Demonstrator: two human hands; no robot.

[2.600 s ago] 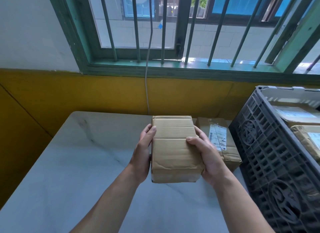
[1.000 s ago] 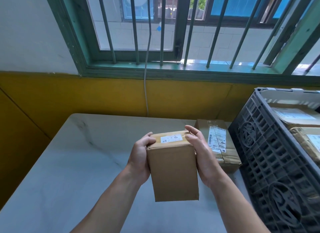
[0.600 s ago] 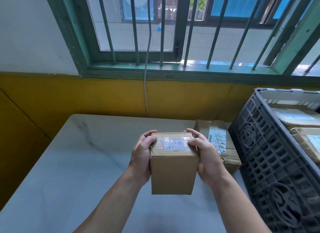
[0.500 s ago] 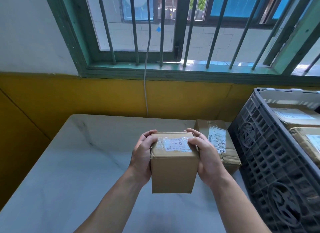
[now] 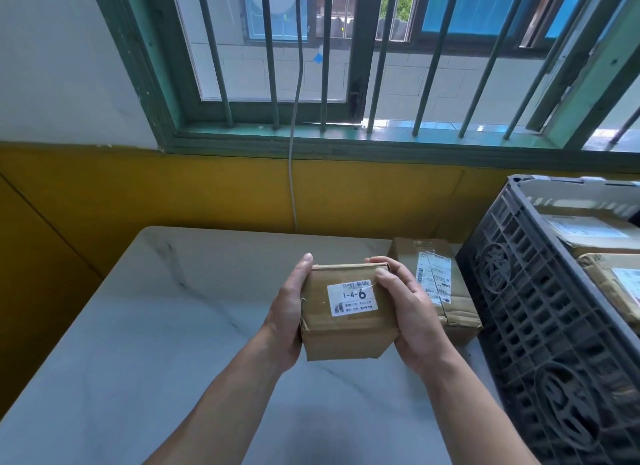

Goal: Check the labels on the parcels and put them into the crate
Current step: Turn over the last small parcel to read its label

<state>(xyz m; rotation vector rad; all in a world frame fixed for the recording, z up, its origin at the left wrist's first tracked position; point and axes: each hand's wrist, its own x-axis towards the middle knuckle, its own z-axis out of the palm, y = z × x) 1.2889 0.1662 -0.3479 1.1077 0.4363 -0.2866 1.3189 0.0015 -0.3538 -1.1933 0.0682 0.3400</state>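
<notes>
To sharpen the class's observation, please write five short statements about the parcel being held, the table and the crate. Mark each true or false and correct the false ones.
1. The left hand and right hand both hold the small brown cardboard parcel above the pale marble-patterned table. True.
2. The parcel's white label reads 1-4-6. True.
3. The dark grey plastic crate stands at the table's left. False: it stands at the right.
4. The crate holds nothing. False: at least two labelled cardboard parcels lie in it.
5. A second taped brown parcel lies on the table beside the crate. True.
</notes>
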